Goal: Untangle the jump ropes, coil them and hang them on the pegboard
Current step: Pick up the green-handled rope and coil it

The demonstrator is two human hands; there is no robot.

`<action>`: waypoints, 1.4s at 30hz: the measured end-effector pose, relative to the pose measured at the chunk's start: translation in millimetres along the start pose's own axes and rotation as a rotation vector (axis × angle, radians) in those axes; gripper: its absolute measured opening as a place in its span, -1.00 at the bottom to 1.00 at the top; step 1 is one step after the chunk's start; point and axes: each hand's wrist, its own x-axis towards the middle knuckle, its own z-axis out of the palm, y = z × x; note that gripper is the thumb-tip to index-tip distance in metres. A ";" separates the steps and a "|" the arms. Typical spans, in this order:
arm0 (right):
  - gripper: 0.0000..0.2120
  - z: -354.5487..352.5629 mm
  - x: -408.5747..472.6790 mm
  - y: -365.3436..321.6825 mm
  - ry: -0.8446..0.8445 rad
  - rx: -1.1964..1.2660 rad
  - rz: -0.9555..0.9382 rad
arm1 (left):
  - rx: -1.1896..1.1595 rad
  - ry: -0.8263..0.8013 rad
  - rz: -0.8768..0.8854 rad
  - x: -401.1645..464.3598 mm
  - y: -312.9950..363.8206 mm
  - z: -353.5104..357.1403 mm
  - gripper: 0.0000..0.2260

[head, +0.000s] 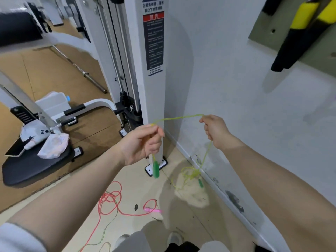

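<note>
A yellow-green jump rope (179, 117) stretches between my two hands. My left hand (143, 142) pinches it near one end, and a green handle (156, 169) dangles just below that hand. My right hand (214, 130) grips the rope further along; from there it drops to a tangled bunch (190, 174) with a second green handle (200, 182) by the wall base. A red jump rope (109, 200) lies looped on the floor with its pink handle (152, 210). The pegboard (261, 24) is at the upper right on the wall.
A white cable machine column (154, 88) stands just behind my hands. A black bench (32, 166) with cloths and a phone is at left. A barbell (81, 70) lies on the brown floor. Yellow-black straps (298, 33) hang on the pegboard. My shoes (174, 239) are below.
</note>
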 end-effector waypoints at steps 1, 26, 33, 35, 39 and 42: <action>-0.79 1.9 -1.9 4.7 0.035 -0.015 0.058 | -0.011 0.015 0.045 -1.1 4.4 0.7 -0.83; -0.78 111.3 -174.6 -44.7 -0.659 -0.311 -0.228 | 0.358 -0.030 -0.240 -41.7 43.5 -68.8 -0.74; -0.77 123.4 -171.3 -53.4 -0.171 0.171 -0.375 | 0.473 -0.330 -0.309 -68.5 50.3 -46.5 -0.45; -0.80 127.9 -163.7 -44.7 0.013 0.155 -0.362 | 0.363 -0.422 -0.301 -73.0 57.9 -39.8 -0.36; -0.72 146.6 -166.6 -28.5 -0.033 -0.114 -0.309 | 0.204 -0.391 -0.127 -71.6 72.0 -32.0 -0.62; -0.66 162.4 -178.6 -24.9 -0.212 -0.295 -0.129 | 0.170 -0.210 -0.057 -58.5 75.1 -28.6 -0.74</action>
